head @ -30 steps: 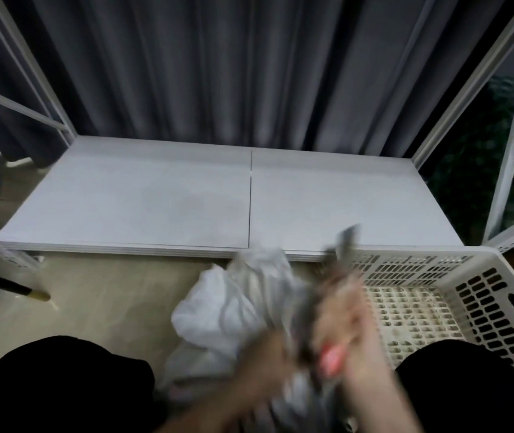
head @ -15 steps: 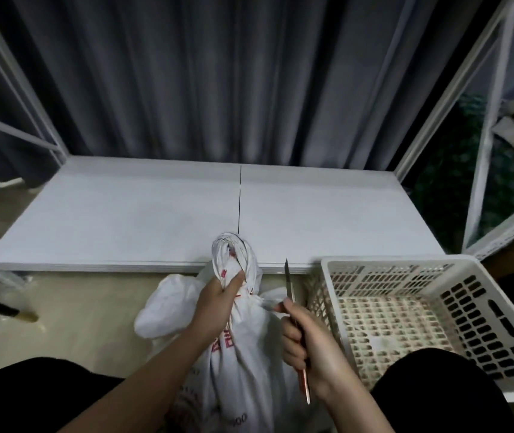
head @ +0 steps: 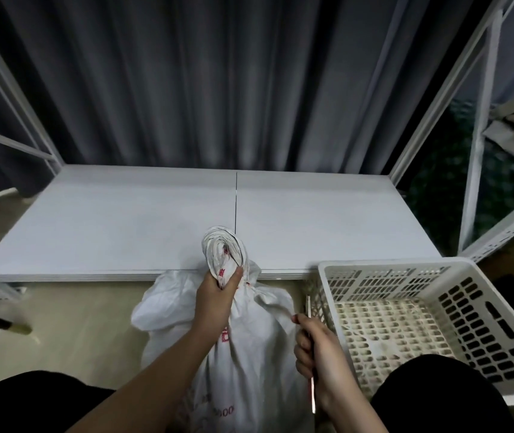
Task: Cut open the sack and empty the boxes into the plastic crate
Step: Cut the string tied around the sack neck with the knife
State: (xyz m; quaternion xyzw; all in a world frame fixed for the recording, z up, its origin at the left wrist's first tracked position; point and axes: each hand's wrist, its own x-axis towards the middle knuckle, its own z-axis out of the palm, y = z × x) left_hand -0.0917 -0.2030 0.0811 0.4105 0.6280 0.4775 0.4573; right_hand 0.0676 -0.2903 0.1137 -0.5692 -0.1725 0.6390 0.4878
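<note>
Sack: lower centre, tied, uncut.
Left hand: grasping bunched neck.
Right hand: clenched round knife.
Crate: lower right, no boxes visible.

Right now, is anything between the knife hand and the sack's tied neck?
Nothing visible: the right hand holds the knife beside the sack, while the left hand grips the twisted neck.

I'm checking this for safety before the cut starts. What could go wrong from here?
The knife in the right hand points up beside the sack neck that the left hand grips; a slip might reach those fingers. A deep cut might also slice the hidden contents. The plastic crate sits close on the right, perhaps crowding the stroke.
</note>
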